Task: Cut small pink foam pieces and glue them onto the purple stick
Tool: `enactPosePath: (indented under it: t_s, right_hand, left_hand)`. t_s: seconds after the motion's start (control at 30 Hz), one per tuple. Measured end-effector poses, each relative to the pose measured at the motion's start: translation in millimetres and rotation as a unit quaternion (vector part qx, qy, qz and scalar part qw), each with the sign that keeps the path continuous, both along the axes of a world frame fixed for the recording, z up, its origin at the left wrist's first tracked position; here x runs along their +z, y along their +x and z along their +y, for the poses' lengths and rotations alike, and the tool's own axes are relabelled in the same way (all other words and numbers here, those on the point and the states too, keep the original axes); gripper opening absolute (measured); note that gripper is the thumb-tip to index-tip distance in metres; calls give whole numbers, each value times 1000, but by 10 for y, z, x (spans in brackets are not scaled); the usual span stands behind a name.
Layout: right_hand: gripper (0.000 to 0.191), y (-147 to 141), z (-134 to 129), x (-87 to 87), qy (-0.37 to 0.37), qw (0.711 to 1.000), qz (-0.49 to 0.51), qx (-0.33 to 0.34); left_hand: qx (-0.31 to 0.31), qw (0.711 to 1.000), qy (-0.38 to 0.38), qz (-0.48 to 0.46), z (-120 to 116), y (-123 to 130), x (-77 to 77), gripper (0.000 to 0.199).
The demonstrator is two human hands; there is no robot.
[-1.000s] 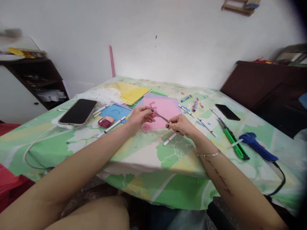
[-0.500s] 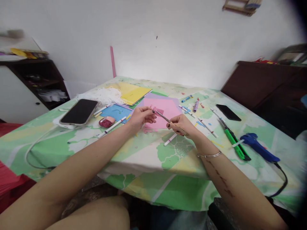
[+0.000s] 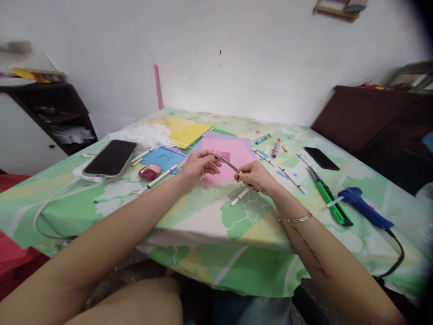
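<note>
My left hand (image 3: 201, 167) is pinched on a small pink paper piece (image 3: 218, 154), its other fingers loosely curled. In my right hand (image 3: 256, 175) is a pair of scissors (image 3: 229, 163); the metal blades point left, with their tips at the paper piece by my left fingertips. Fingers hide most of the scissors' handles. Below both hands lies a pink paper sheet (image 3: 237, 151) with a darker pink square and small pink scraps on it. A white marker (image 3: 239, 197) rests just below my right hand.
A phone (image 3: 111, 157), white string (image 3: 145, 135), a yellow sheet (image 3: 191, 131) and blue paper (image 3: 162, 158) lie to the left. On the right are a second phone (image 3: 321, 158), a green cutter knife (image 3: 329, 201) and a blue glue gun (image 3: 365, 207) with its cord.
Both hands stay nearly in place, the scissors' tips still by the left fingertips. The small pink piece sits slightly differently at the blades. The view has shifted very slightly.
</note>
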State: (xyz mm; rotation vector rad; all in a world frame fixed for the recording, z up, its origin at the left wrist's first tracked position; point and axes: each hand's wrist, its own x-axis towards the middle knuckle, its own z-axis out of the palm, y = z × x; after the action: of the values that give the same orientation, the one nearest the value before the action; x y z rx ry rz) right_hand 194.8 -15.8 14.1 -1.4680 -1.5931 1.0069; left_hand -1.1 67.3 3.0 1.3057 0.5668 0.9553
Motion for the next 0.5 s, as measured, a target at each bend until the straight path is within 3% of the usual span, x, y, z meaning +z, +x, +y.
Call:
enactPosePath:
  t_s: [0.5]
  right_hand:
    - [34, -29, 12, -26, 4, 1000, 2, -6]
  left_hand:
    - [-13, 1000, -24, -4, -26, 13, 14, 16]
